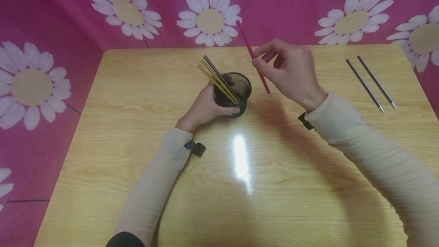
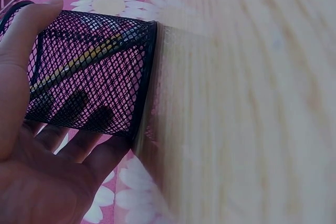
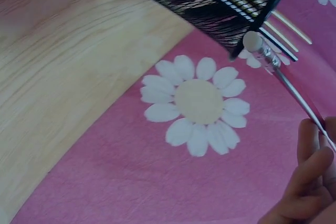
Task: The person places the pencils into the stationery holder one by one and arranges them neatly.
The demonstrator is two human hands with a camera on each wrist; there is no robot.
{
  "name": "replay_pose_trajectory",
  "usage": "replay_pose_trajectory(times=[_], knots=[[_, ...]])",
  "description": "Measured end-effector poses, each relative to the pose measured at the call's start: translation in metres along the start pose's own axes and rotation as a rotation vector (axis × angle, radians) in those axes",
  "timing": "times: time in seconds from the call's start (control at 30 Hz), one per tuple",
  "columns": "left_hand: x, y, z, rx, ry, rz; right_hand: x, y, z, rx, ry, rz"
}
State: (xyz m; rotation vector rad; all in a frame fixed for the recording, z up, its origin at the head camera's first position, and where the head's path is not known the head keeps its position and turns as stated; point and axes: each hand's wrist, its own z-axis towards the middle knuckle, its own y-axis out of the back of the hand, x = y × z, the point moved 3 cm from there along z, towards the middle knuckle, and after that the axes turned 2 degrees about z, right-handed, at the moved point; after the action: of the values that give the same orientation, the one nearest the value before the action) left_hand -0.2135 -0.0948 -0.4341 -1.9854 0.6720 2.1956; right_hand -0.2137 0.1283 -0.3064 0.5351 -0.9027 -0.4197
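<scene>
My left hand (image 1: 205,106) grips a black mesh pencil cup (image 1: 241,83) standing on the table, its thumb on the near side and its fingers round the other. Several pencils (image 1: 219,81), yellow and dark, lean to the left inside the cup. Between thumb and fingers, my right hand (image 1: 293,71) pinches a red pencil (image 1: 245,40) in the air, right of the cup. Its eraser end points down and its other end up. In the right wrist view, the pencil's white eraser (image 3: 252,41) appears in front of the cup's rim, apparently apart from it.
Two dark pencils (image 1: 365,85) with eraser ends lie side by side at the right of the wooden table (image 1: 120,94). A pink cloth (image 1: 281,7) with white daisies hangs behind the table and on its left. A light reflection shines on the tabletop.
</scene>
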Motion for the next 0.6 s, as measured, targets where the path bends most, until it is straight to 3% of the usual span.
replay_pose_trajectory(times=[0.6], knots=[[-0.002,0.000,0.000,0.011,-0.002,0.019,0.019,-0.016,0.014,-0.079,0.168,0.202]])
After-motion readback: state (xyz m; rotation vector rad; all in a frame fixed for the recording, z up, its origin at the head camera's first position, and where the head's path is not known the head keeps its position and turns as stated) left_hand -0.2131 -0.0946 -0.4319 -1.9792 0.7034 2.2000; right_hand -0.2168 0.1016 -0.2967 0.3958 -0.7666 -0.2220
